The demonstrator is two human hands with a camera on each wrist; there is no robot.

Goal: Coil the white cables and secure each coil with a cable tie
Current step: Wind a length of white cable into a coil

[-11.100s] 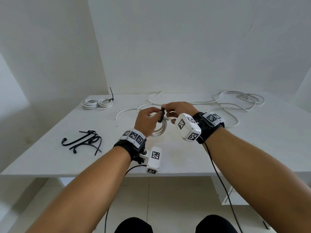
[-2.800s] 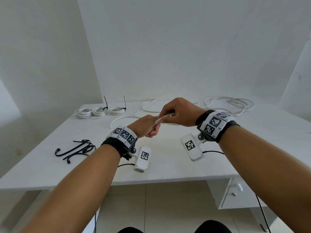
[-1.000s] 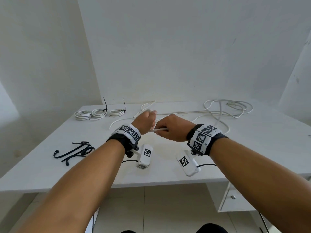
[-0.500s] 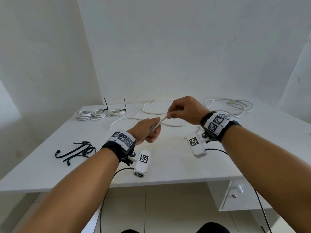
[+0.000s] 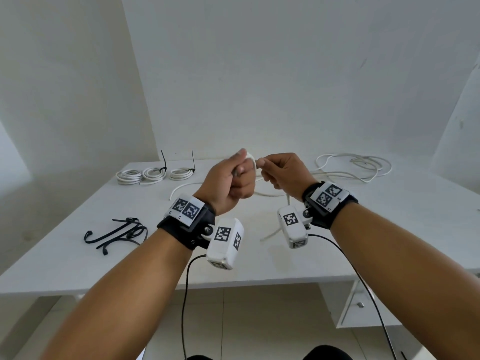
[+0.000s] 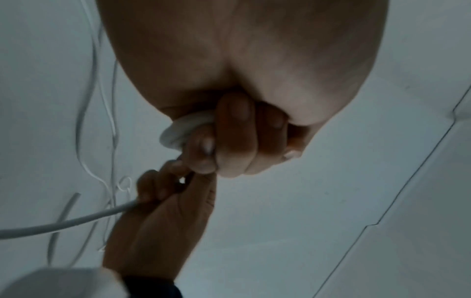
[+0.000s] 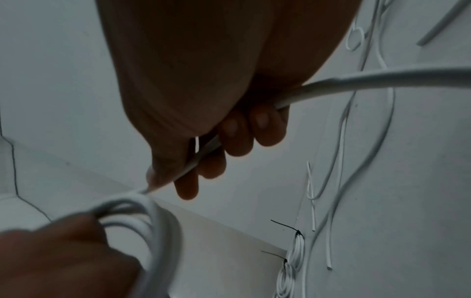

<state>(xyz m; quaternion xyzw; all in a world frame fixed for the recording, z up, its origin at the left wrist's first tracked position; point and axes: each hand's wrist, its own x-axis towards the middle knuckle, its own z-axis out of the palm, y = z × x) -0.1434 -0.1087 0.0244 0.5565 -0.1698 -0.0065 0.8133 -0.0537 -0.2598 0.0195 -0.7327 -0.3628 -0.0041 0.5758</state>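
Note:
Above the middle of the white table (image 5: 259, 258), my left hand (image 5: 240, 176) is a fist round a small coil of white cable (image 5: 251, 157). The left wrist view shows its loops (image 6: 178, 131) bulging out beside the curled fingers. My right hand (image 5: 270, 172) is just to its right, almost touching, and pinches the same cable's free run (image 7: 331, 84), which passes through its curled fingers toward the coil (image 7: 153, 221). The remaining cable hangs to the table (image 5: 270, 235). Black cable ties (image 5: 117, 232) lie in a pile at the left.
Three tied white coils (image 5: 153, 174) sit in a row at the back left, black tie tails sticking up. A loose tangle of white cable (image 5: 355, 165) lies at the back right, and a loose cable end (image 5: 181, 188) behind my left wrist. A drawer unit (image 5: 363, 305) stands under the table's right side.
My left hand has risen and my right hand has come down and left to meet it, bringing another length of cable to the coil. More finished coils lie at the back left than earlier.

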